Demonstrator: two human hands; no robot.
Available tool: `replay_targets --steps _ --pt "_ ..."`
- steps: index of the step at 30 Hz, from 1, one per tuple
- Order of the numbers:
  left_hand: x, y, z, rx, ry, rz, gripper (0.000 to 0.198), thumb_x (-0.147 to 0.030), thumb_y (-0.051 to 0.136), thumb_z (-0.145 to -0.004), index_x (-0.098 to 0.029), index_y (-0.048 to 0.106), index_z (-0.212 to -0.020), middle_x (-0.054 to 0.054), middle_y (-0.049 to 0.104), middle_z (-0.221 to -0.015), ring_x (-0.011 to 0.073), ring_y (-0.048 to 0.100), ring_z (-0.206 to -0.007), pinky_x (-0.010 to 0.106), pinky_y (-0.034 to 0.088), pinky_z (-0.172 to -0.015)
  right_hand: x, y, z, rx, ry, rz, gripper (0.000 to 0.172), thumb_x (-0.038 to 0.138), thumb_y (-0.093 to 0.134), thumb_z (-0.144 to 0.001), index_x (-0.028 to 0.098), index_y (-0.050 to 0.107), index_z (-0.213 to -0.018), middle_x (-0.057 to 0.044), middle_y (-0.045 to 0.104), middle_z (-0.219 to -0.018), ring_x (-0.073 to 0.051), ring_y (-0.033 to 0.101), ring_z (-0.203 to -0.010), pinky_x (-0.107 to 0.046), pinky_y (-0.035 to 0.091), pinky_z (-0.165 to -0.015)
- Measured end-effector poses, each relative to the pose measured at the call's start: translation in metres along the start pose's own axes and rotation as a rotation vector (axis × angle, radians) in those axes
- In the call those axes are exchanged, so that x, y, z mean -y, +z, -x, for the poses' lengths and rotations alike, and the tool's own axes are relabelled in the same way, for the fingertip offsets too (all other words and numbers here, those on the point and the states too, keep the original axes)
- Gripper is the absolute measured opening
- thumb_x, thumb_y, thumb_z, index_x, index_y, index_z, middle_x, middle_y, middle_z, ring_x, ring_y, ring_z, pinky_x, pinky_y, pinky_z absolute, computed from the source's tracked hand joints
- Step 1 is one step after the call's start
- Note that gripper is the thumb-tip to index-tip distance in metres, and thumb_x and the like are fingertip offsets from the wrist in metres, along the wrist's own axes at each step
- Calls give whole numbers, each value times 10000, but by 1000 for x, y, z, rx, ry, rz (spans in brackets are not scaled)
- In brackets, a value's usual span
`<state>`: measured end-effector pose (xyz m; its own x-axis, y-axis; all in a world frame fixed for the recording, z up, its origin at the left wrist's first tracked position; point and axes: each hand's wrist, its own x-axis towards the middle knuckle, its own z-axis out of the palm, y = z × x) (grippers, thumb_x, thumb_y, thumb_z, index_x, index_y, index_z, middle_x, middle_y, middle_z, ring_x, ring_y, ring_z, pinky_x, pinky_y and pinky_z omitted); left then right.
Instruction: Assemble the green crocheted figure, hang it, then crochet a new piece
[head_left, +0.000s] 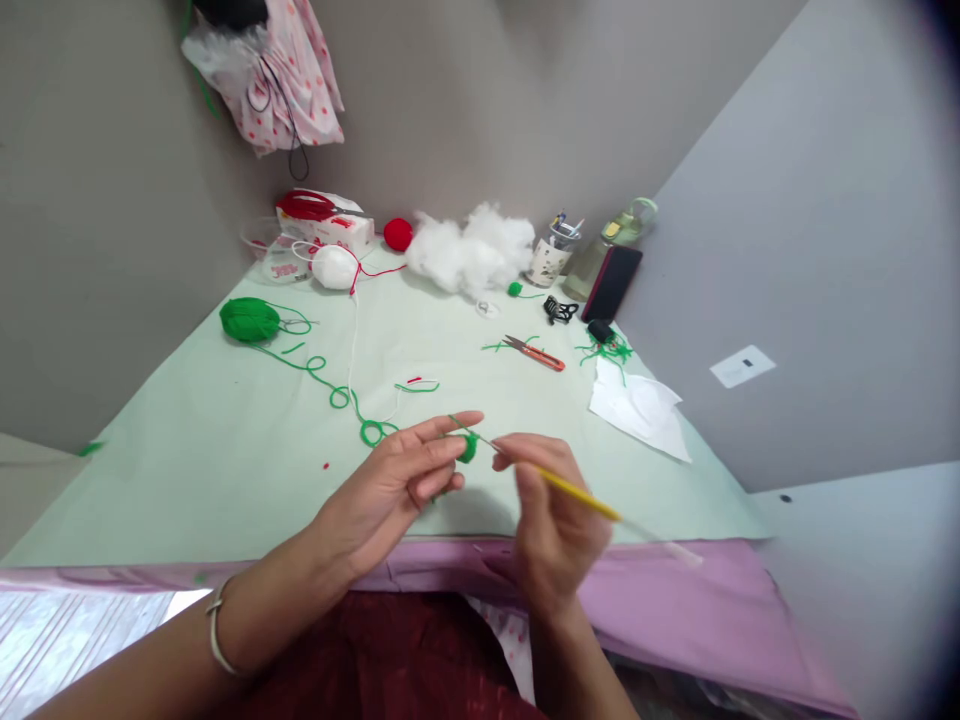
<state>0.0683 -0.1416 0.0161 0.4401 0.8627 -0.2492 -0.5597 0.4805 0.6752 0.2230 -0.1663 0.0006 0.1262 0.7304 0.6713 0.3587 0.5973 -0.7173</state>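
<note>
My left hand (409, 480) pinches a small green crochet piece (468, 448) between thumb and fingers, with green yarn running over the raised index finger. My right hand (555, 520) grips a crochet hook (577, 490) by its yellow handle. The hook's thin metal tip points left and meets the green piece. From the left hand, looped green yarn (339, 397) trails across the table to a green yarn ball (250, 319) at the left. Part of the crochet piece is hidden behind the left fingers.
Orange thread snips (536, 353) lie beyond the hands. White stuffing (472, 250), a red yarn ball (398, 235) and a white yarn ball (335, 267) sit at the back. A phone (613, 284) leans at the right, near a pen cup (551, 258) and white paper (637, 408).
</note>
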Motion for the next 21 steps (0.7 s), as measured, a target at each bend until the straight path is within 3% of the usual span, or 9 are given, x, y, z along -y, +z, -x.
replay_targets --steps 3,6,9,14,18,21 --pt "-2 0 1 -38 62 -28 307 -225 802 -837 -195 781 -1142 -55 524 -714 39 381 -562 232 486 -782 1 0 -6 -22 205 -248 224 175 535 -1001 235 748 -963 -29 673 -836 -151 616 -703 -318 521 -654" --pt "-1 3 3 -39 105 -117 334 -225 822 -813 -237 776 -1144 -6 633 -891 104 580 -800 247 491 -827 2 2 -8 43 224 -266 189 197 579 -984 235 763 -959 -38 700 -882 -162 631 -753 -322 530 -686" --pt "-1 4 5 -47 121 -147 331 -252 832 -801 -251 782 -1129 -4 622 -923 126 603 -844 264 498 -826 -1 3 -7 39 239 -275 188 198 584 -987 239 767 -971 -32 713 -886 -155 639 -761 -311 532 -696" --pt "-2 3 6 -36 118 -147 275 -280 808 -825 -261 793 -1099 -16 588 -921 98 587 -771 259 475 -805 -5 0 -6 53 343 -523 225 258 525 -1026 216 739 -969 -46 739 -917 -145 668 -705 -311 562 -669" --pt "-1 -1 6 -52 171 -257 276 -269 773 -856 -293 788 -1131 -14 583 -901 114 550 -856 234 432 -810 0 -4 -5 60 282 -417 258 216 467 -1045 225 721 -999 -38 738 -941 -141 680 -712 -312 564 -681" --pt "2 -3 6 -76 253 -374 316 -256 770 -863 -337 769 -1169 -19 591 -897 130 539 -905 243 420 -841 5 -6 -2 85 84 -160 268 133 455 -1026 231 702 -1061 -45 735 -964 -161 698 -798 -338 570 -746"
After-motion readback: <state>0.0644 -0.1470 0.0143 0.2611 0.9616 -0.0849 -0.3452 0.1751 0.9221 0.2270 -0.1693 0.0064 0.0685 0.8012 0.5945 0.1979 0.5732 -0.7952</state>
